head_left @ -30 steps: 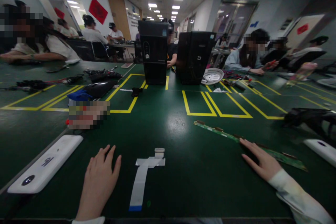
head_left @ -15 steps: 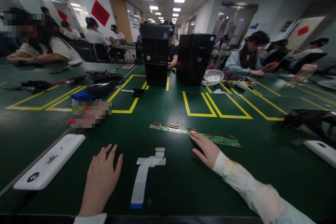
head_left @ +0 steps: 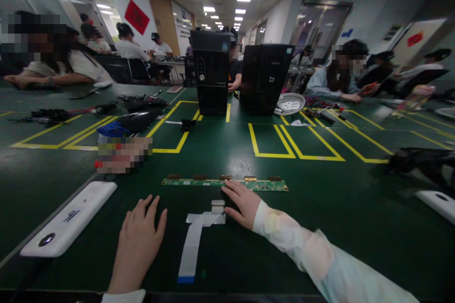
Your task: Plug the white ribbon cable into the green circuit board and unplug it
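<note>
A long narrow green circuit board with several copper-coloured tabs along its far edge lies flat on the table. My right hand rests with its fingertips on the middle of the board, fingers stretched out and thumb apart, not gripping it. Nearer to me, a white flat ribbon cable with a blue end and a connector at its far end lies between my hands. The right thumb is close beside that connector. To the left of the cable, my left hand lies palm down with fingers spread, holding nothing.
A white power bank-like device lies at left, another white device at far right. Two black computer towers stand across the green table, near a white basket. Cables and yellow tape outlines cover the far side; several people sit around.
My right hand has moved left along with the circuit board, which has slid left and turned to lie nearly level across the table. My left hand and the ribbon cable have stayed put.
</note>
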A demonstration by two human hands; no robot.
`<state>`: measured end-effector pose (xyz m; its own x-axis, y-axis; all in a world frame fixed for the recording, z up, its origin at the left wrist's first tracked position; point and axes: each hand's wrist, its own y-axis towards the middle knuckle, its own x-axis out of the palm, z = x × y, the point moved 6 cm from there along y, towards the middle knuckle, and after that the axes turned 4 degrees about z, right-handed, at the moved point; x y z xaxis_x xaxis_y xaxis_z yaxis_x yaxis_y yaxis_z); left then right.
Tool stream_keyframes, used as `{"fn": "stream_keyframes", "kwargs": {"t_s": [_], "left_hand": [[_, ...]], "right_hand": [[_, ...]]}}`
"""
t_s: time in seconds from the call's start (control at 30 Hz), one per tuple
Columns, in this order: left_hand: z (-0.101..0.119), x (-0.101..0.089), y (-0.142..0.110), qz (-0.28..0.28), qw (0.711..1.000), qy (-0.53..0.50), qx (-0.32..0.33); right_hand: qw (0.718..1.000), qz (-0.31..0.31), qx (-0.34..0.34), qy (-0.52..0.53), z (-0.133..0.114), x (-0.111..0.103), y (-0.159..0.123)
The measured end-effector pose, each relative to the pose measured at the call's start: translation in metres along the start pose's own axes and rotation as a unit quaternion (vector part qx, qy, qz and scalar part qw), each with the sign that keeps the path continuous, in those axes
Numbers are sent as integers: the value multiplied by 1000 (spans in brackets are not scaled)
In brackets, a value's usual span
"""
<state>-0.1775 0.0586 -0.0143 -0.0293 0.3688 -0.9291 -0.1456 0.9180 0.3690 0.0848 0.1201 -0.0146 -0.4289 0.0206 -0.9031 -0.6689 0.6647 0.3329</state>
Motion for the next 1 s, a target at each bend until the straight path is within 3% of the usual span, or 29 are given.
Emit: {"fn": "stream_keyframes", "kwargs": {"t_s": [0.27,0.63,0.87,1.0], "left_hand": [[0,-1,-1,0,1000,3,0],[3,-5,-1,-6,1000,8,-1],[0,-4,0,-18,1000,0,-1],[16,-14,-5,12,999,-35,1]], "right_hand": [[999,-11,-38,-2,5,-15,-9],[997,51,13,-52,60,-48,-65],[996,35,43,-74,69,-49,-78],[996,25,40,-82,67,-47,-75]]}}
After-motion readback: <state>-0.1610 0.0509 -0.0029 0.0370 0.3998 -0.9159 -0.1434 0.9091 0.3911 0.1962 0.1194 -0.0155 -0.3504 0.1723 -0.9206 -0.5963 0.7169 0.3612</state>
